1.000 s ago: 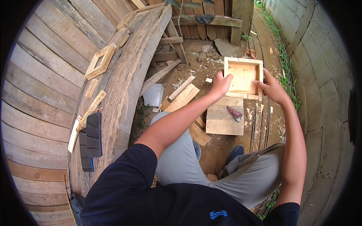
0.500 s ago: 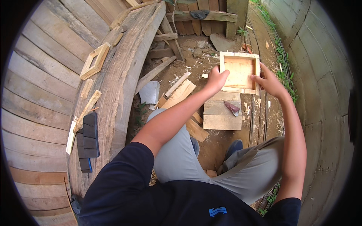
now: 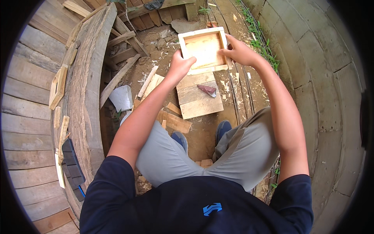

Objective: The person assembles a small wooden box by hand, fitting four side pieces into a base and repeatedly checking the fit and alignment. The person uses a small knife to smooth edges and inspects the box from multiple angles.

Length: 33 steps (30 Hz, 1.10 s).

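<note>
A shallow square wooden box (image 3: 204,50) with raised rims is held out in front of me, its hollow side facing me. My left hand (image 3: 180,68) grips its left edge, the thumb lying over the lower left corner. At the right edge my right hand (image 3: 238,50) is closed round the rim, thumb inside and fingers behind. Just below the box stands a low wooden block or stool (image 3: 198,105) with a plank top. A folded piece of brown sandpaper (image 3: 206,90) lies on that top.
On my left runs a thick plank bench (image 3: 85,78) bearing a small wooden frame (image 3: 58,86), wood strips (image 3: 63,132) and a dark phone-like slab (image 3: 73,162). Offcuts (image 3: 175,121) and a pale stone slab (image 3: 121,97) lie on the ground. A block wall (image 3: 319,89) stands at right.
The view has swung to the right, so everything sits further left in the picture. Both hands keep their hold on the box, which now appears slightly tilted.
</note>
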Motion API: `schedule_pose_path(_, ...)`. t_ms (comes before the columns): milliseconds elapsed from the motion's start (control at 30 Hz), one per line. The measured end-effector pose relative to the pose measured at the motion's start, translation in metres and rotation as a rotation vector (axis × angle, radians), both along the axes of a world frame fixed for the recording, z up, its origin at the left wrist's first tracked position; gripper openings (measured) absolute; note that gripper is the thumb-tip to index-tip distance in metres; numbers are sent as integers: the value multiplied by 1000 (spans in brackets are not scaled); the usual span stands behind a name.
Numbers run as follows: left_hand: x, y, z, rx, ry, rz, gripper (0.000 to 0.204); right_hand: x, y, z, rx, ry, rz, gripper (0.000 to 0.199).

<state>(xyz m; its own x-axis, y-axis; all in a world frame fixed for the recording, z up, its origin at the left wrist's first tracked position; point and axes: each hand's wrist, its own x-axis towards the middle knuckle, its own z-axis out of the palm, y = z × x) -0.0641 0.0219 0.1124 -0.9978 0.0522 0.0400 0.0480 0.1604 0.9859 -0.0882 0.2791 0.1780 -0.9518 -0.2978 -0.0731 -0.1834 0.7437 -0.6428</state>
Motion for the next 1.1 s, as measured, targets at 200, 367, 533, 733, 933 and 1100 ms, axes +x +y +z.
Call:
schedule_pose_path(200, 3, -2, 1, -15, 33, 0, 45, 1, -2, 7, 35, -45, 16, 89)
schedule_pose_path(367, 4, 3, 3, 0, 80, 18, 45, 5, -6, 14, 12, -37, -4, 85)
schedule_pose_path(533, 3, 1, 1, -42, 90, 15, 47, 2, -6, 11, 28, -47, -23, 79)
schedule_pose_path(733, 1, 3, 2, 21, 91, -47, 48, 4, -5, 10, 28, -5, -56, 68)
schedule_pose_path(933, -3, -3, -5, 245, 0, -48, 49, 8, -9, 18, 2, 21, -51, 60)
schedule_pose_path(1100, -1, 0, 1, 218, 10, -24, 48, 2, -3, 9, -10, 76, -38, 56)
